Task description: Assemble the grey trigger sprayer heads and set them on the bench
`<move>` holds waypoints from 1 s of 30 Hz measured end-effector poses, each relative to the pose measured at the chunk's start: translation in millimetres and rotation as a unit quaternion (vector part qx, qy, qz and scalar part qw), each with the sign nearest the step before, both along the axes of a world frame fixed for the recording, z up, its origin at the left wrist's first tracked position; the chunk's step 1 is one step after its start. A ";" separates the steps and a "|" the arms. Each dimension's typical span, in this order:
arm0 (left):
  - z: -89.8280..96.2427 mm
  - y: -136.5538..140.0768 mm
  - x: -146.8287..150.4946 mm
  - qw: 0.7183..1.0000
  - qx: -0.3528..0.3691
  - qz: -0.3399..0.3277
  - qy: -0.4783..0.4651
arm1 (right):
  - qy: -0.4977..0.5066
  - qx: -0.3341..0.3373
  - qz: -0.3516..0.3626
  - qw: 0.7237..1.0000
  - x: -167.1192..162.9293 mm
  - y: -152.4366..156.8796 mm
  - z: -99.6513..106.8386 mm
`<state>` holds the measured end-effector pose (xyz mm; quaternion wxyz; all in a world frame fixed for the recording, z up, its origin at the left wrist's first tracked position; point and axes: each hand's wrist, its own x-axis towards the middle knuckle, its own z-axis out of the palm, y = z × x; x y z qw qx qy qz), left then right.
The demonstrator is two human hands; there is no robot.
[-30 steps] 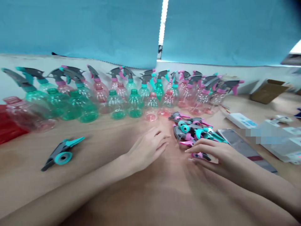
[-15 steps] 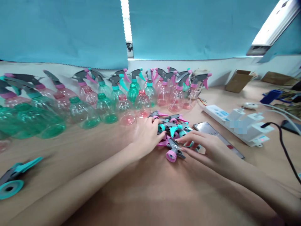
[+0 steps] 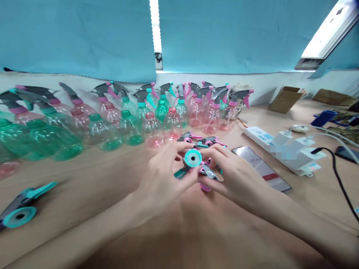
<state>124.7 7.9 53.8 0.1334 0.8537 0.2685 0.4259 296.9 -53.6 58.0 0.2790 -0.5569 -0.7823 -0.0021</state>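
A grey trigger spray head with a teal collar (image 3: 193,158) is raised over the pile, its round collar facing me. My left hand (image 3: 165,175) is closed on it, thumb below and fingers behind. My right hand (image 3: 232,170) is beside the collar with fingers curved and apart, fingertips close to its right edge; whether they touch it is unclear. Under both hands lies a pile of grey, pink and teal spray heads (image 3: 209,172), partly hidden by the fingers.
Pink and green bottles (image 3: 105,134) line the back and left, several topped with spray heads. A loose teal spray head (image 3: 21,216) lies at left. On the right are a phone (image 3: 262,168), a white power strip (image 3: 280,149) with cables, and a cardboard box (image 3: 286,99).
My left hand has taken a teal-collared spray head from the pile and turned its collar toward me. My right hand has moved left, close to it. The view has shifted slightly.
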 end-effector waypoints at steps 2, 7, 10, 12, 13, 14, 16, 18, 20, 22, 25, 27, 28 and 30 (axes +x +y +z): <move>5.2 -12.2 -15.6 1.000 0.001 -0.008 -0.016 | 0.041 -0.014 0.032 0.999 -11.9 -5.5 6.0; 2.7 -34.3 -54.5 0.993 -0.114 0.012 0.014 | 0.039 -0.050 0.106 0.992 -38.3 -4.5 6.5; -1.7 -42.7 -74.8 0.976 -0.217 0.022 -0.003 | 0.064 -0.098 0.158 0.980 -55.0 2.7 0.6; -4.6 -44.7 -87.3 0.955 -0.295 0.014 -0.030 | 0.108 -0.139 0.174 0.969 -67.0 8.0 -2.5; -6.2 -44.6 -93.7 0.943 -0.329 0.001 -0.045 | 0.133 -0.166 0.177 0.961 -73.1 10.7 -3.4; -7.9 -43.8 -100.2 0.933 -0.356 -0.014 -0.059 | 0.159 -0.197 0.182 0.950 -79.0 13.6 -4.1; -12.0 -41.1 -113.9 0.920 -0.382 -0.045 -0.071 | 0.213 -0.259 0.202 0.920 -90.4 19.5 -4.7; -17.0 -38.6 -127.3 0.927 -0.365 -0.052 -0.061 | 0.246 -0.311 0.239 0.886 -100.5 25.4 -5.6; -23.5 -37.6 -138.7 0.954 -0.299 -0.023 -0.029 | 0.258 -0.340 0.273 0.862 -109.0 30.6 -7.7; -31.2 -38.3 -146.8 0.980 -0.198 0.025 0.007 | 0.268 -0.356 0.285 0.849 -115.7 34.9 -11.1; -42.9 -40.0 -152.9 0.991 -0.092 0.087 0.040 | 0.301 -0.385 0.291 0.822 -122.6 38.8 -15.0; -48.4 -40.4 -154.6 0.988 -0.078 0.119 0.057 | 0.310 -0.413 0.293 0.805 -125.8 39.3 -13.8; -50.2 -40.5 -155.1 0.986 -0.077 0.134 0.067 | 0.309 -0.423 0.295 0.799 -127.0 38.8 -11.9; -52.1 -41.0 -155.7 0.983 -0.066 0.144 0.089 | 0.306 -0.434 0.301 0.792 -128.7 36.0 -6.2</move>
